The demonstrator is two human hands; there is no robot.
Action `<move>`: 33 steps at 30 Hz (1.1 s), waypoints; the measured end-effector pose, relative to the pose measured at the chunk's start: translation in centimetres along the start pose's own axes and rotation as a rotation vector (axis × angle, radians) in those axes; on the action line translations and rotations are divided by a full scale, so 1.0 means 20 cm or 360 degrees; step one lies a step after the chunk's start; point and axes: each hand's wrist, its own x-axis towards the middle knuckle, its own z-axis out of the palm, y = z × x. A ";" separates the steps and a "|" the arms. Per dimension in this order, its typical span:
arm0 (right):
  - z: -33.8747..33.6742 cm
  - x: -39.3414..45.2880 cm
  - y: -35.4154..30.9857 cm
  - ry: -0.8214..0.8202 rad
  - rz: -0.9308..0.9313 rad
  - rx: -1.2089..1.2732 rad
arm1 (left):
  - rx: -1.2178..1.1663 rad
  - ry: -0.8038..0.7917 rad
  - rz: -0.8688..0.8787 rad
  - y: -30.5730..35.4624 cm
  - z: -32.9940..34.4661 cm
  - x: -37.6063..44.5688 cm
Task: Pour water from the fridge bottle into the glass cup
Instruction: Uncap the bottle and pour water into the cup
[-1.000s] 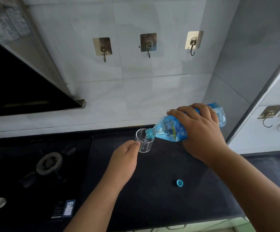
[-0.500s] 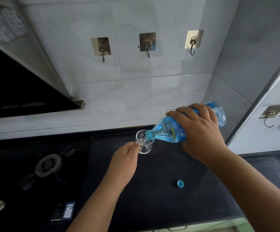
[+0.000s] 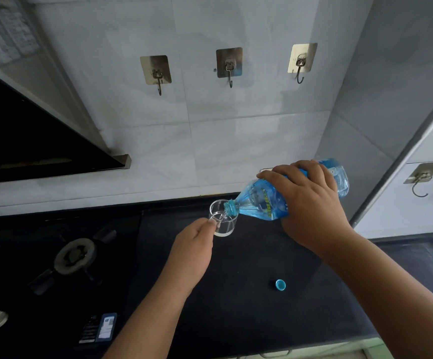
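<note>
The right hand is gripping the blue water bottle around its middle from above, wrist raised, tilting it so the open neck is dipping just over the rim of the glass cup. The left hand is pinching the cup's handle side, steadying it where it is standing on the black bench near the back edge, beside the gas hob. Water is running in and a shallow layer is showing at the bottom, so pouring is under way with most of the filling left, then righting and capping. The blue cap is lying toward the front edge, well apart.
</note>
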 end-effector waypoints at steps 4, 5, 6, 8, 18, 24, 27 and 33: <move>0.01 -0.01 0.00 0.0001 0.0005 -0.0009 | 0.0022 -0.0014 0.0005 0.00 0.00 0.01; 0.02 -0.01 0.00 0.0000 0.0007 -0.0014 | 0.0028 -0.0015 0.0007 0.00 0.00 0.01; 0.02 -0.01 0.01 0.0001 0.0007 -0.0017 | 0.0027 -0.0017 0.0005 0.00 0.01 0.01; 0.02 -0.01 0.01 -0.0002 0.0004 -0.0020 | 0.0017 -0.0020 -0.0005 0.00 0.01 0.02; 0.03 0.01 0.02 -0.0018 0.0000 -0.0040 | 0.0016 -0.0031 -0.0012 -0.01 0.02 0.05; 0.06 0.01 0.02 -0.0041 0.0030 -0.0047 | 0.0013 -0.0037 -0.0006 -0.03 0.02 0.07; 0.09 -0.01 0.03 -0.0075 0.0086 0.0001 | 0.0019 -0.0028 0.0003 -0.04 0.02 0.08; 0.17 -0.06 0.02 -0.0288 0.0248 0.0262 | 0.0043 -0.0026 -0.0007 -0.11 0.02 0.11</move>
